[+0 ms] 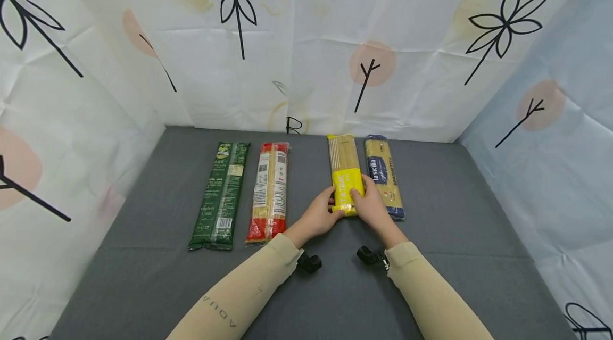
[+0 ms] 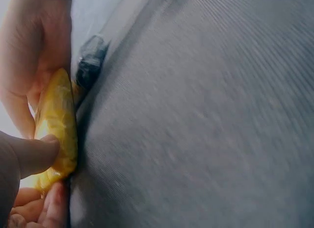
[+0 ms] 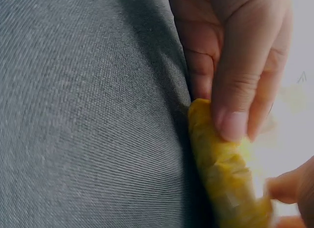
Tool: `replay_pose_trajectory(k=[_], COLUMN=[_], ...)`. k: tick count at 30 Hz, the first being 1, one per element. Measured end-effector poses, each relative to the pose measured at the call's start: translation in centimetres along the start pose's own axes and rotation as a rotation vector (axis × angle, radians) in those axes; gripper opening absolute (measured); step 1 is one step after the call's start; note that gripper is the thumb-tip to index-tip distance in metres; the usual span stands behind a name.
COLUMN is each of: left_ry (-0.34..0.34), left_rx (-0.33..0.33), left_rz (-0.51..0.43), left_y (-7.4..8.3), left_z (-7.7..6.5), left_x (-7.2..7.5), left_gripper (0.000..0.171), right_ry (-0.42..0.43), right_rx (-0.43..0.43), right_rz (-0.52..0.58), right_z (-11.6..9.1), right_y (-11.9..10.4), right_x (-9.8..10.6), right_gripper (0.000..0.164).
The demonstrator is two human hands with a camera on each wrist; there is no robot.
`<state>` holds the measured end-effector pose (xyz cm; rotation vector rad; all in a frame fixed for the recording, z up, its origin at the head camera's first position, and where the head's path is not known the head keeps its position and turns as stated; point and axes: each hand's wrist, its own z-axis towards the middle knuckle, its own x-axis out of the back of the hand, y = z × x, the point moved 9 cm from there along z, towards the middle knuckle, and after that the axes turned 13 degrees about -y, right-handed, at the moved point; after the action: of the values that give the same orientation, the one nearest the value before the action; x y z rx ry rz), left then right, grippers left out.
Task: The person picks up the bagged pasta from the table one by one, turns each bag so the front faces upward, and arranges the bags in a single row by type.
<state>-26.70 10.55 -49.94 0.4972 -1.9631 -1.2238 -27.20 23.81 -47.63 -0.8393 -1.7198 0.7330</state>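
Observation:
A yellow, part-clear pack of dried noodles (image 1: 348, 175) lies lengthwise on the grey cloth, right of the middle. Its near end is held between both hands. The left hand (image 1: 318, 213) grips the left near corner, and in the left wrist view its thumb (image 2: 41, 157) presses on the end of the pack. From the right side the right hand (image 1: 372, 206) holds it, thumb (image 3: 233, 122) on the yellow wrapper and fingers along the edge. Just right of the right hand lies a blue-ended pack of pasta (image 1: 385, 177), partly covered by that hand.
Left of the hands lie a red-ended pack of pasta (image 1: 270, 191) and a green pack of spaghetti (image 1: 220, 196), roughly side by side. The grey cloth (image 1: 455, 276) reaches to patterned white curtains (image 1: 316, 84) at the back and both sides.

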Motion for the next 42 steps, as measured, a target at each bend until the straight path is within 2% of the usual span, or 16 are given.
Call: replay_pose_trajectory(k=[3, 7, 11, 21, 27, 34, 39, 42], left_ry=[-0.011, -0.022, -0.029, -0.029, -0.03, 0.008, 0.045, 0.076], left_rx=[-0.014, -0.022, -0.019, -0.018, -0.062, -0.122, -0.143, -0.134], left_rz=[0.01, 0.034, 0.037, 0.027, -0.066, -0.121, -0.131, -0.139], left_y=[-0.2, -0.3, -0.3, -0.5, -0.7, -0.3, 0.0, -0.2], left_z=[0.0, 0.1, 0.0, -0.1, -0.6, -1.7, -3.0, -3.9], left_x=[-0.1, -0.1, 0.0, 0.3, 0.4, 2.6, 5.1, 7.0], left_gripper=[0.07, 0.069, 0.068, 0.067, 0.063, 0.052, 0.051, 0.05], right_ry=[0.039, 0.05, 0.056, 0.068, 0.105, 0.179, 0.21, 0.201], right_rx=[-0.002, -0.01, -0.013, -0.002, 0.009, 0.115, 0.21, 0.246], right_rz=[-0.161, -0.245, -0.281, -0.267, -0.291, -0.31, -0.266, -0.211], right_z=[-0.3, -0.4, -0.3, -0.4, -0.7, -1.7, -2.3, -2.1], right_y=[-0.6, -0.9, -1.0, -1.3, -1.5, -3.3, -4.7, -5.3], right_x=[0.5, 0.5, 0.4, 0.2, 0.2, 0.4, 0.1, -0.7], right_gripper=[0.056, 0.053, 0.052, 0.052, 0.053, 0.055, 0.052, 0.053])
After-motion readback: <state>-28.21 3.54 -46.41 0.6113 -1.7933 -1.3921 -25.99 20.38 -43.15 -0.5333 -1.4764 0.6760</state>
